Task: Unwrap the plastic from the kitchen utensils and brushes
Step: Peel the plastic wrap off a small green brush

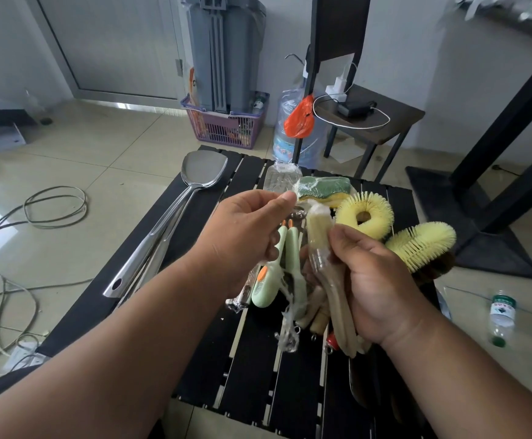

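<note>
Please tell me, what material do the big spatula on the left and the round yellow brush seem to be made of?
The spatula looks like polished steel: silver, with mirror-like reflections along its handle. The round yellow brush seems plastic: stiff, matte bristles radiate around a hole. I cannot confirm either by look alone.

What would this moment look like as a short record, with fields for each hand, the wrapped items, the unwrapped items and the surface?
left hand: left hand pinches clear plastic wrap between thumb and fingers, pulling it up off the bundle
right hand: right hand grips the plastic-wrapped beige-handled brush
still wrapped: green and yellow scrub sponges; pale green handled tools, with wrap partly loose
unwrapped: long stainless steel spatula; two yellow looped bristle brushes
surface: black slatted table
</note>
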